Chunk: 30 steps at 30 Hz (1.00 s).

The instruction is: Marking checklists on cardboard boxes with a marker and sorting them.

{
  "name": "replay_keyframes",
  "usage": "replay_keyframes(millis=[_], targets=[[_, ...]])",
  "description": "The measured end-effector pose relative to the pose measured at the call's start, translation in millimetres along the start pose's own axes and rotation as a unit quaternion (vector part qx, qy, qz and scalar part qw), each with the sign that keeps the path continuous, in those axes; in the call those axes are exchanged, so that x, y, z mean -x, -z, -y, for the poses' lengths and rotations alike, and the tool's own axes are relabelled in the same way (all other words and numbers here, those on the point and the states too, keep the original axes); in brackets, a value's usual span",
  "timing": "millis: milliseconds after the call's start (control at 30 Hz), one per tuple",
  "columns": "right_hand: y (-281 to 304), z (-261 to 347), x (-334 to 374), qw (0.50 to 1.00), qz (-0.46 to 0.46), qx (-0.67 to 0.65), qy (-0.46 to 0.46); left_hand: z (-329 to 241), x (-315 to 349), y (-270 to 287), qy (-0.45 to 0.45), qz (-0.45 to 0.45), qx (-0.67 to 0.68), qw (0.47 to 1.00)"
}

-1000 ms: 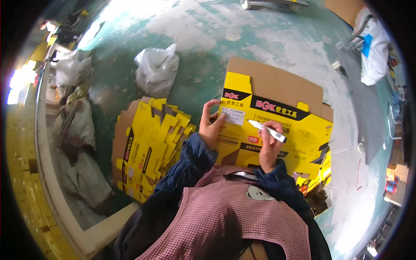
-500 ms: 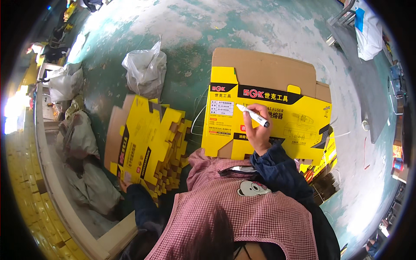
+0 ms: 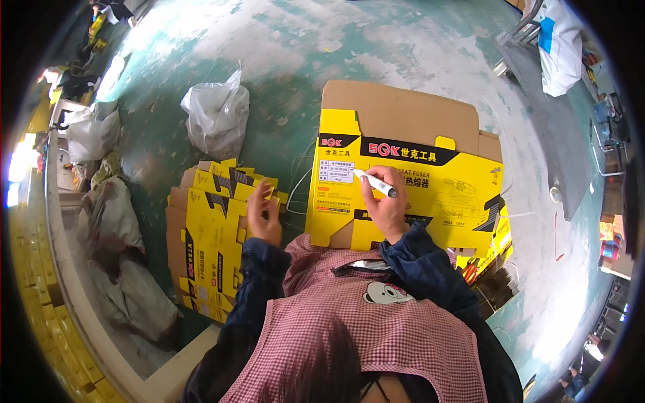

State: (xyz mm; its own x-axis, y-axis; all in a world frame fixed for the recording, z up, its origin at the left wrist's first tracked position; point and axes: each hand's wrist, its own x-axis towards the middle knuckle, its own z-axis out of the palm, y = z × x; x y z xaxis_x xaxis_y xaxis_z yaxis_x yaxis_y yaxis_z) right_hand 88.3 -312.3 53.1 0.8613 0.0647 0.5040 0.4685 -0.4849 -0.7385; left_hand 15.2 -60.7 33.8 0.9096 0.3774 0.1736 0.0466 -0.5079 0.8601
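A white marker pen (image 3: pixel 376 183) with a dark end is gripped in my right hand (image 3: pixel 388 209). Its tip is at the white label of a flat yellow-and-brown carton blank (image 3: pixel 463 178) in front of my lap; whether it touches cannot be made out. The label (image 3: pixel 338 172) has a printed table. My left hand (image 3: pixel 264 213) is raised with nothing in it, its fingers loosely bent and apart. It hovers by the right edge of a stack of similar yellow carton blanks (image 3: pixel 213 232), to the left of my lap.
A whitish plastic bag (image 3: pixel 216 114) stands on the worn green floor beyond the stack. Pale sacks (image 3: pixel 111 221) lie along the left, inside a wooden frame (image 3: pixel 181 363). More yellow packaging (image 3: pixel 485 258) sits under the carton's right side. At far right is a white sack (image 3: pixel 561 57).
My left hand has left the stack's near edge and come up and right. The stack's top blanks now lie more upright and spread. My right hand and pen have shifted slightly down.
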Motion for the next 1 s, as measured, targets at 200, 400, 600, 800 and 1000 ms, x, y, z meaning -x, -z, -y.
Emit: replay_keyframes(millis=[200, 400, 600, 800, 1000], targets=[[3.4, 0.7, 4.4, 0.982, -0.058, -0.133, -0.118, -49.8, -1.5, -44.0, 0.001, 0.113, 0.040, 0.993], [11.4, 2.2, 4.9, 0.975, -0.064, -0.159, -0.139, -43.8, -6.4, -46.3, 0.103, 0.126, 0.185, 0.969], [23.1, 28.7, 2.0, 0.958, -0.062, -0.233, -0.153, -76.1, -5.2, -46.7, 0.235, 0.140, 0.364, 0.891], [50.0, 54.5, -8.4, 0.976, -0.035, -0.215, -0.004, -44.2, -16.6, -14.8, 0.204, -0.075, 0.421, 0.880], [41.4, 55.8, -16.4, 0.986, -0.025, -0.164, 0.030, 166.5, 30.3, 120.7, 0.243, -0.359, 0.390, 0.812]])
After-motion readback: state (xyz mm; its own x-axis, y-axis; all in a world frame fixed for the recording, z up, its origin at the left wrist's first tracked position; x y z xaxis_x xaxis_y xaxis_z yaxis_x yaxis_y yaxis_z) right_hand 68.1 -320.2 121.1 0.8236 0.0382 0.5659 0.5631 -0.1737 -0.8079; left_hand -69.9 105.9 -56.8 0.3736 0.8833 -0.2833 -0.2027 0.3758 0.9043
